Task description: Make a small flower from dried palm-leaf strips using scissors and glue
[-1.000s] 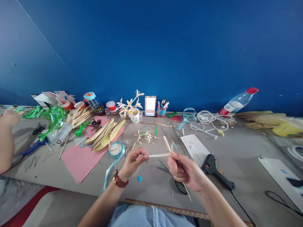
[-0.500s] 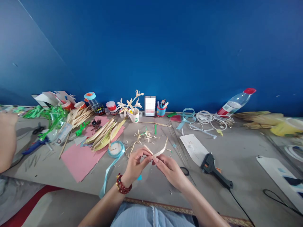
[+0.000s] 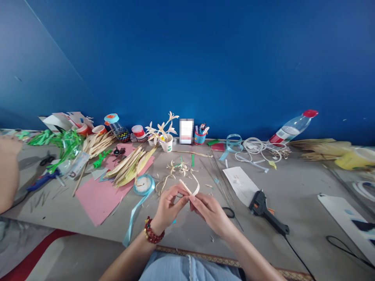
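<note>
My left hand (image 3: pixel 172 201) and my right hand (image 3: pixel 208 208) meet above the table, thumbs and fingertips pinched together. Between them is a pale strip of dried husk (image 3: pixel 197 182), its free end curling up and back to the left. A straight, cream-coloured piece (image 3: pixel 184 186) sticks up from my left fingertips; whether it is part of the same strip I cannot tell. Just beyond my hands lie small husk flowers (image 3: pixel 180 168) on the table. To the left of my left hand is a roll of light blue ribbon (image 3: pixel 144 184), its tail trailing forward.
On the right rests a black glue gun (image 3: pixel 268 212) beside a white paper (image 3: pixel 240 183). Dried husks (image 3: pixel 130 168) lie over pink paper (image 3: pixel 101 199) at left. A cup of husk flowers (image 3: pixel 166 143) stands at the back. Another person's arm (image 3: pixel 8 175) reaches in from far left.
The husk strip's free end has swung from pointing up and right to curling back over to the left. Both hands stay in nearly the same place.
</note>
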`<state>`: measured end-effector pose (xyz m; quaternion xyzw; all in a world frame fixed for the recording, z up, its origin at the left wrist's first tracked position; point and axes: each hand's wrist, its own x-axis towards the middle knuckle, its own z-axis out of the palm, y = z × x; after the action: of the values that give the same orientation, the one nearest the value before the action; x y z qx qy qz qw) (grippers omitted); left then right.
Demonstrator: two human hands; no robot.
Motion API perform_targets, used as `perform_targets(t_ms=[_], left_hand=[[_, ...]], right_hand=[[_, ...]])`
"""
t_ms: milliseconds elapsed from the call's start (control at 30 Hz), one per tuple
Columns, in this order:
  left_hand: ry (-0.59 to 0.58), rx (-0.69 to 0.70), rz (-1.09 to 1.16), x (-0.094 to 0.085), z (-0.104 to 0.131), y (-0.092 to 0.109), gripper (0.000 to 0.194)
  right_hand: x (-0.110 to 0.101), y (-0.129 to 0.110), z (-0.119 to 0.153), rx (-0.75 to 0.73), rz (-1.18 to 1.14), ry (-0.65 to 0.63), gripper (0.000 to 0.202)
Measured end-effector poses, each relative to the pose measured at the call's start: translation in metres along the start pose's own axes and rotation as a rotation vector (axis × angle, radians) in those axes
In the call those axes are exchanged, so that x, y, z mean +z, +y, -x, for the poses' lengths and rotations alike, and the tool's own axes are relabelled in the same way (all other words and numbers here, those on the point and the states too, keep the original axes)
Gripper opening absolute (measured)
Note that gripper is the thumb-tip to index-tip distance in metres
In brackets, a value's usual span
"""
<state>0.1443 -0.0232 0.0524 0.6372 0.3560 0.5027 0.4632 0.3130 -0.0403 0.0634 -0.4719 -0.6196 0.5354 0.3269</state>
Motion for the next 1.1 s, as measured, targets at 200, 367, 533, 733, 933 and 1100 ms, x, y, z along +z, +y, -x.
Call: perform_targets(t_ms=[200,367,533,733,933,1100], left_hand=[[-0.007,-0.030,-0.048,-0.001,0.002,-0.002,0.016],[-0.034,-0.008,-0.064,-0.004,0.000,-0.002,0.015],[-0.112,-0.022,0.021,-0.005,0.000,-0.002,0.014],[-0.070,-0.092,0.131,-0.004,0.002,-0.008,0.018],[-0.033,-0.036,-0.036,-0.002,-0.002,0.001,0.016],[-0.062,0.020,-0.097,-0.003,-0.003,0.012,0.014]], right_hand=[[0.003,0.002,0.003,0.004,0.073,0.005,0.050],[0.002,-0.005,0.003,0.052,-0.171,-0.074,0.051],[-0.005,-0.007,0.005,0.241,-0.604,-0.244,0.047],[-0.012,-0.010,0.007,0.261,-0.721,-0.298,0.044],[-0.004,-0.007,0.005,0.101,-0.194,-0.085,0.049],[0.000,-0.003,0.004,0.016,-0.067,0.011,0.049]])
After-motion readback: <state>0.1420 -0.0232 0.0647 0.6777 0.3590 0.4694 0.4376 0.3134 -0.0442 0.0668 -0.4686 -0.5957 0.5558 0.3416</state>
